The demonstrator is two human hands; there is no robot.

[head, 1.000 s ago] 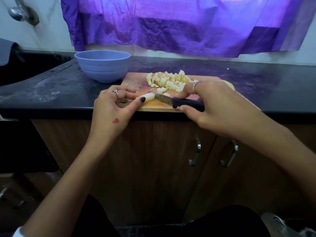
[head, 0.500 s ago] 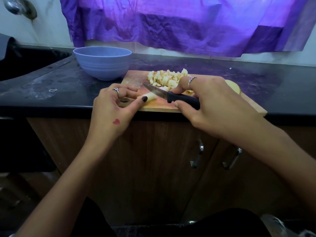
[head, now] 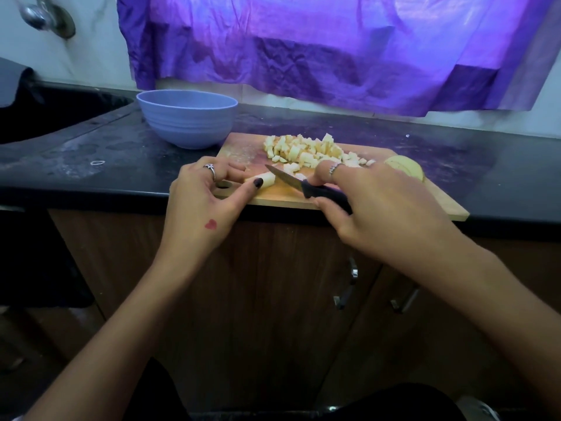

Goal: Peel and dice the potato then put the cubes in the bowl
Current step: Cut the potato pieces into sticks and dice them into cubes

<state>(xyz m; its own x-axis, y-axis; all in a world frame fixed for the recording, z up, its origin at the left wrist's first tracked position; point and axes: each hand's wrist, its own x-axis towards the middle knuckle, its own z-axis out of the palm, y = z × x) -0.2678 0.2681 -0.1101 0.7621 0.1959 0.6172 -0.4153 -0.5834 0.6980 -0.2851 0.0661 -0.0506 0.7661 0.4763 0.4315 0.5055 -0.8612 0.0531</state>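
Dicing well along, nothing in the bowl yet.

My left hand (head: 200,199) pinches the last potato strip (head: 264,179) at the board's (head: 394,189) near-left corner, my right hand's (head: 373,205) grip wraps the knife (head: 303,185) beside it. A pile of cubes (head: 306,150) sits mid-board, an uncut potato piece (head: 405,167) at its right; the bowl (head: 186,118) waits on the desk (head: 91,165) behind the board's left end.

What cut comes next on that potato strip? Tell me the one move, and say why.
Probably bring the knife down across the free end of the potato strip. The left hand pins the strip on the cutting board, the right hand holds the blade just beside it, and the diced pile shows strips becoming cubes.
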